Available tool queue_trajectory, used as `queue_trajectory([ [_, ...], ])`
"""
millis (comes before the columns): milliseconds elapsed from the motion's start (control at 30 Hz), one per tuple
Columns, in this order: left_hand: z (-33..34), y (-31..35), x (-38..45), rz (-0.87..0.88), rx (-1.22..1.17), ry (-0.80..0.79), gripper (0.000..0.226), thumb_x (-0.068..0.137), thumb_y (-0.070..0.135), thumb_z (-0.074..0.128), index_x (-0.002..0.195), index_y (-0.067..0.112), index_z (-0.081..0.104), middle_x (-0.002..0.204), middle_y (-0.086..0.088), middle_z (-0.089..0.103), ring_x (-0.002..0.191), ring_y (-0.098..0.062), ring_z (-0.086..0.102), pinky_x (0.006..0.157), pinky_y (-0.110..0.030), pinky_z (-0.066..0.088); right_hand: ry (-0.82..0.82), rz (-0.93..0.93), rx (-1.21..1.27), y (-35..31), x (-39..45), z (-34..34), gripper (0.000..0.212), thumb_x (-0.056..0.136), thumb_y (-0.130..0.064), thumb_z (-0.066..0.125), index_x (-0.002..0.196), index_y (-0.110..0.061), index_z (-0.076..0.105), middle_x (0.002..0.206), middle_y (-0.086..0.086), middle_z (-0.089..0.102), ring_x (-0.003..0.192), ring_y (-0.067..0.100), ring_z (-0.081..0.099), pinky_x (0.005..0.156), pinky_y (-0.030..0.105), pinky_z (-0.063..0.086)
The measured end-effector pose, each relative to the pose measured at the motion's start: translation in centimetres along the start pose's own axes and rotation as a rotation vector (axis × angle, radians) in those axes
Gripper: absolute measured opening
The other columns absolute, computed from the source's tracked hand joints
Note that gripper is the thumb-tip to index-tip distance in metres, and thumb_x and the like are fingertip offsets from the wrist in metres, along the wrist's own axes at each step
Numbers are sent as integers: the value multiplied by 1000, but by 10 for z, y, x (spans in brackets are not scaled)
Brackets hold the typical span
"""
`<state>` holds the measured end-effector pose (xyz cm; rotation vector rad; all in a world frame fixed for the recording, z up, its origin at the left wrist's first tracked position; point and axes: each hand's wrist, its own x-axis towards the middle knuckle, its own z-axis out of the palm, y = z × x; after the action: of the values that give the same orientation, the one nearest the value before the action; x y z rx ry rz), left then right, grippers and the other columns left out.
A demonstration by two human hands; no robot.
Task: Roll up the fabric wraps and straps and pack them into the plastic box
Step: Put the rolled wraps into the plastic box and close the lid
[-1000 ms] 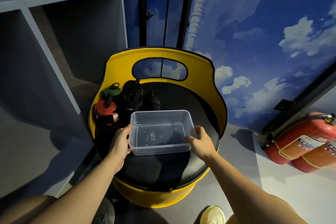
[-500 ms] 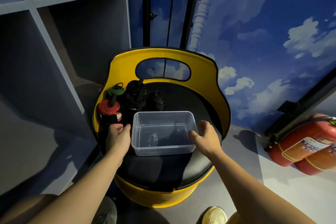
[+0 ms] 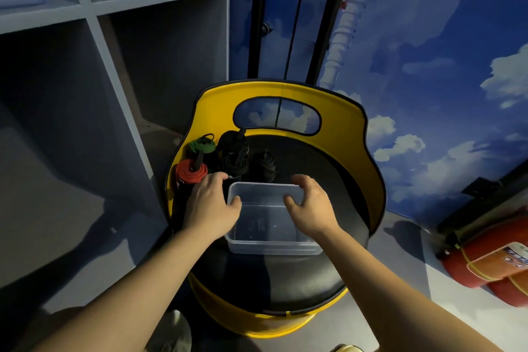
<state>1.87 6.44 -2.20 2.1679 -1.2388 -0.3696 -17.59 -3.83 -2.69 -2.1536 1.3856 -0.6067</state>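
Nothing packed yet: the plastic box (image 3: 271,220) stands empty on the black seat (image 3: 285,274) of the yellow barrel chair (image 3: 285,91), near the seat's middle. Four rolled wraps stand upright behind and left of it: a red roll (image 3: 191,172), a green roll (image 3: 202,145), a large black roll (image 3: 233,151) and a small black roll (image 3: 264,164). All appear already rolled, though the black ones are dim and hard to read. Rolling step judged done; packing step entirely left.

Left hand (image 3: 211,206): fingers loosely curved, reaching past the box's left far corner toward the rolls, fingertips near the large black roll; contact cannot be told. Right hand (image 3: 310,203): fingers spread and curved over the box's far rim, holding nothing.

Beyond: grey shelving (image 3: 85,8) to the left, red fire extinguishers (image 3: 491,266) on the floor to the right.
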Motion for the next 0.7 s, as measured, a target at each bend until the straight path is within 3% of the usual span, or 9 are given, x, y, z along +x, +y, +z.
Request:
queue_trajectory([
  [300, -24, -32, 29, -24, 0, 62, 55, 88, 30, 70, 137, 15, 50, 138, -5, 51, 127, -29, 50, 106, -42, 42, -158, -159, 26, -72, 37, 50, 50, 93, -31, 64, 138, -13, 52, 134, 7, 59, 126, 24, 54, 101, 33, 44],
  [533, -34, -71, 55, -210, -107, 74, 55, 83, 27, 73, 134, 19, 53, 136, -8, 53, 126, -31, 51, 103, -42, 44, -302, -179, -20, -103, 56, 95, 63, 90, -39, 66, 143, -11, 45, 137, 12, 57, 126, 30, 54, 100, 37, 47],
  [700, -26, -82, 64, -262, -118, 37, 60, 84, 27, 71, 140, 23, 50, 136, -6, 56, 126, -31, 53, 102, -42, 46, -388, -144, -17, -116, 66, 120, 61, 89, -34, 66, 142, -13, 43, 134, 12, 59, 123, 30, 55, 96, 38, 47],
])
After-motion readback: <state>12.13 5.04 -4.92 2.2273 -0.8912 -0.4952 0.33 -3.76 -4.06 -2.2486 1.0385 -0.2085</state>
